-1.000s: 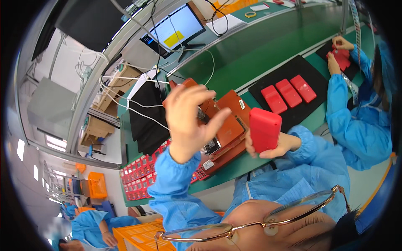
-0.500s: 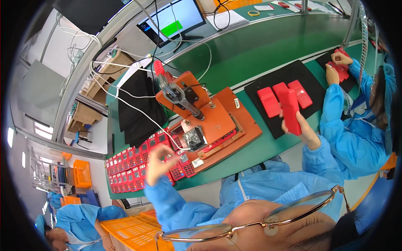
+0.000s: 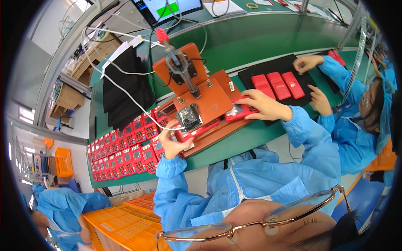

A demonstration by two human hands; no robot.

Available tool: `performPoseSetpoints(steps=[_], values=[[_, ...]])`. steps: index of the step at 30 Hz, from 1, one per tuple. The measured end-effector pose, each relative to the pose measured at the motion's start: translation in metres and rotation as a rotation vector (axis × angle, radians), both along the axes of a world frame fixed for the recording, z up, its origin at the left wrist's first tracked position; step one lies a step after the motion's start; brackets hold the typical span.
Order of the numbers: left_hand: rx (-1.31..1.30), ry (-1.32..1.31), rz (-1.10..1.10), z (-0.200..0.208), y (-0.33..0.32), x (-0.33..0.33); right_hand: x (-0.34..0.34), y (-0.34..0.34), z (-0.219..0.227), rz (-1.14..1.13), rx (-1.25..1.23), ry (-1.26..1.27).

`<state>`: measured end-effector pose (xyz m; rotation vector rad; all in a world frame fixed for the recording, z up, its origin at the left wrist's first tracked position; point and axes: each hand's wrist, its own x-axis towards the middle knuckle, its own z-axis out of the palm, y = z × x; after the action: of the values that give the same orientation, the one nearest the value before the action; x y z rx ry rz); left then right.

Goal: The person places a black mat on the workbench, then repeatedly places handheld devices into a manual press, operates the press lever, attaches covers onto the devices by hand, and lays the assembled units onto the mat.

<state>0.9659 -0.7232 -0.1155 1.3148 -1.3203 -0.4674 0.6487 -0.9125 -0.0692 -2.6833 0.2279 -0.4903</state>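
My right hand (image 3: 268, 106) is closed on a red handheld card terminal (image 3: 238, 112), screen side up, at the right end of the orange-brown test fixture (image 3: 211, 102). At the fixture's left end, my left hand (image 3: 171, 142) has thumb and fingers around the end of another red card terminal (image 3: 188, 133). Part of that one is hidden under the fixture's upper plate and a small black circuit module (image 3: 189, 117). A toggle clamp with a red handle (image 3: 161, 36) stands over the plate.
Rows of red terminals (image 3: 121, 161) lie at the left. Three face-down red terminals (image 3: 278, 85) rest on a black mat (image 3: 249, 75), near a co-worker's hands (image 3: 307, 63). Black cloths (image 3: 127, 90), white cables (image 3: 125, 94) and a monitor (image 3: 167, 9) are beyond. Orange crates (image 3: 125, 228) stand nearer.
My right hand has brought its terminal left from the mat to the fixture. My left hand has moved onto the terminal at the fixture. The co-worker's hands have come over the mat.
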Motion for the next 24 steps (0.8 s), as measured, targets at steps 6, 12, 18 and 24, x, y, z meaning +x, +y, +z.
performPoseSetpoints(steps=[6, 12, 18, 24], values=[[-0.386, 1.007, 0.278, -0.023, 0.066, -0.013, 0.090, 0.012, -0.005, 0.177, -0.124, -0.200], [-0.488, 1.443, -0.066, 0.004, 0.095, -0.021, 0.097, 0.025, -0.015, 0.237, -0.055, -0.044], [-0.442, 1.329, -0.098, 0.009, 0.096, -0.025, 0.058, 0.002, 0.040, 0.238, -0.059, 0.154], [-0.357, 1.115, -0.267, 0.058, 0.051, -0.049, 0.099, -0.068, 0.121, 0.037, 0.406, -0.345]])
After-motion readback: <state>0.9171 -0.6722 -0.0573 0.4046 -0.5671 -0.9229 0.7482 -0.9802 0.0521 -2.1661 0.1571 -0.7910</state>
